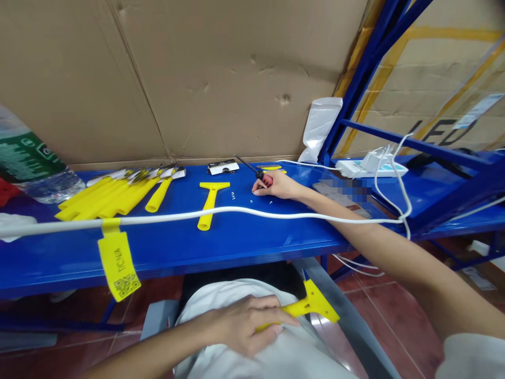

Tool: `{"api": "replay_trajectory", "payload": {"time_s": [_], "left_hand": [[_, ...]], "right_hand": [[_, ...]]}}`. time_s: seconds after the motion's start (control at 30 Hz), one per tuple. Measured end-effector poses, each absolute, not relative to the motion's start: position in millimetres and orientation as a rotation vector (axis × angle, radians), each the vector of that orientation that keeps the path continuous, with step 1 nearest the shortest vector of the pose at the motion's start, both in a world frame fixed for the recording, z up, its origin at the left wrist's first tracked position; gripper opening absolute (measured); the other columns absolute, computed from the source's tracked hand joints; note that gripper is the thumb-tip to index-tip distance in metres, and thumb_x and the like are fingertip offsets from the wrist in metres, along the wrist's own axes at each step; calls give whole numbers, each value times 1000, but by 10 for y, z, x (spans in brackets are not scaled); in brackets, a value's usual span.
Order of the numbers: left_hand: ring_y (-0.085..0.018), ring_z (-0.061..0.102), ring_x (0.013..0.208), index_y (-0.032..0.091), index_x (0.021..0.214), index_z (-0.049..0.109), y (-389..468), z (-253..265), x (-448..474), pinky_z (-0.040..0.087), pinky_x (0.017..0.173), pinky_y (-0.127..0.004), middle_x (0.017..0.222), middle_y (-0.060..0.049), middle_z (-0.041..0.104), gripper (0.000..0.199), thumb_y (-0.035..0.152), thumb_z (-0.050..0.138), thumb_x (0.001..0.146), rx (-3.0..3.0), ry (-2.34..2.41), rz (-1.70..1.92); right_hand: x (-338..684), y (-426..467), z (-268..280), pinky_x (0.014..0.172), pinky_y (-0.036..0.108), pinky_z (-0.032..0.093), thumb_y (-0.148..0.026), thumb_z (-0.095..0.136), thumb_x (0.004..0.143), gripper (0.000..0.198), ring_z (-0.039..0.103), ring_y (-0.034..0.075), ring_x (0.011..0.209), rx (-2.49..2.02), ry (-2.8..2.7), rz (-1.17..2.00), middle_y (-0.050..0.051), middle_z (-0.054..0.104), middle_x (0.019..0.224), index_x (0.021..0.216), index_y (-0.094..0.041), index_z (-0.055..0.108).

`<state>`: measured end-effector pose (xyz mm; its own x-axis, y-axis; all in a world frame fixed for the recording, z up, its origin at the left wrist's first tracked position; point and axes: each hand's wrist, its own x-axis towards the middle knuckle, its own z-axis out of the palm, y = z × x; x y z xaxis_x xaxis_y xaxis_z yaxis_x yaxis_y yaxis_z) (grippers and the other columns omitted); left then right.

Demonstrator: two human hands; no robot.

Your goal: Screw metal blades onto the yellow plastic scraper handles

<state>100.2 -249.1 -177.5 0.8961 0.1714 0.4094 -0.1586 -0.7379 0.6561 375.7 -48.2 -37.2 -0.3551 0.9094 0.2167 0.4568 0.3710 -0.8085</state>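
Low over my lap, my left hand (252,323) is wrapped round the handle of a yellow scraper (317,302), its wide head pointing right. My right hand (281,185) rests at the blue shelf with a screwdriver (268,180) in it; the red handle lies in the fingers and the dark shaft points up and left. The thumb and index fingertips meet close to the surface, and whether they pinch a small part is too small to tell. Tiny screws (232,195) lie scattered nearby. Left of them sits a yellow scraper handle (209,208) with no blade visible.
Several yellow scrapers with blades (110,197) lie piled at left beside a plastic bottle (35,158). A small black-and-white box (223,167) stands behind. A white cable (236,209) with a yellow tag (118,266) crosses in front. At right is a power strip (371,167).
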Motion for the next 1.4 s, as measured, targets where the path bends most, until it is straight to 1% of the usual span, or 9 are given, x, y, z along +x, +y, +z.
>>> {"api": "replay_trajectory", "payload": {"time_s": [0.17, 0.33, 0.47, 0.67, 0.87, 1.0, 1.13, 1.3, 1.4], "left_hand": [[-18, 70, 78, 23, 150, 68, -2482, -1775, 1012, 60, 75, -28, 106, -7, 72, 41, 26, 52, 113, 2332, 15, 569], [-18, 69, 77, 23, 150, 68, -2473, -1787, 1025, 60, 74, -28, 106, -7, 72, 41, 26, 51, 113, 2342, 7, 566], [-17, 69, 75, 22, 148, 69, -2480, -1774, 1024, 58, 71, -27, 105, -7, 72, 40, 25, 52, 113, 2329, -4, 602], [-18, 71, 78, 24, 149, 69, -2486, -1768, 1015, 60, 75, -28, 107, -7, 74, 39, 27, 53, 113, 2333, 27, 564], [-19, 72, 79, 24, 148, 70, -2478, -1776, 1017, 62, 77, -29, 105, -8, 74, 40, 27, 53, 112, 2338, 22, 590], [-21, 76, 89, 25, 150, 71, -2475, -1757, 1011, 65, 87, -31, 113, -9, 77, 41, 28, 54, 113, 2320, 53, 528], [-22, 79, 96, 26, 150, 72, -2480, -1758, 1003, 65, 91, -32, 121, -10, 79, 41, 30, 55, 113, 2282, 61, 535], [-23, 78, 91, 26, 148, 73, -2485, -1757, 1001, 64, 86, -32, 115, -10, 78, 40, 31, 55, 113, 2299, 77, 550], [-22, 77, 89, 26, 149, 72, -2485, -1749, 1005, 64, 84, -31, 112, -9, 77, 40, 31, 55, 113, 2308, 80, 550]], "right_hand": [[3739, -474, -367, 82, 39, 58, -49, 96, 74, 40, 73, 24, 86, -1208, -1952, 827, 11, 86, 102, 73, -21, 67], [3738, -469, -367, 78, 39, 55, -48, 94, 76, 34, 70, 23, 81, -1250, -1950, 782, 11, 85, 99, 82, -19, 76], [3737, -452, -378, 76, 38, 54, -46, 91, 77, 31, 70, 23, 79, -1275, -1944, 751, 10, 85, 96, 79, -19, 75], [3737, -446, -376, 75, 37, 54, -46, 90, 76, 32, 72, 23, 80, -1263, -1940, 753, 10, 85, 98, 76, -19, 72], [3719, -461, -398, 77, 37, 54, -48, 95, 75, 36, 69, 23, 79, -1236, -1955, 748, 6, 80, 88, 92, -19, 81], [3704, -431, -406, 80, 38, 57, -47, 96, 74, 41, 71, 25, 84, -1248, -1940, 751, 6, 81, 91, 100, -19, 81], [3683, -364, -376, 79, 39, 57, -44, 95, 74, 33, 71, 24, 82, -1260, -1967, 771, 8, 84, 95, 91, -20, 81], [3640, -274, -336, 81, 39, 57, -44, 95, 72, 32, 72, 24, 82, -1248, -2011, 786, 8, 85, 94, 75, -21, 73], [3559, -239, -319, 80, 37, 56, -44, 95, 73, 33, 72, 23, 82, -1244, -2034, 783, 7, 85, 94, 73, -21, 70]]}}
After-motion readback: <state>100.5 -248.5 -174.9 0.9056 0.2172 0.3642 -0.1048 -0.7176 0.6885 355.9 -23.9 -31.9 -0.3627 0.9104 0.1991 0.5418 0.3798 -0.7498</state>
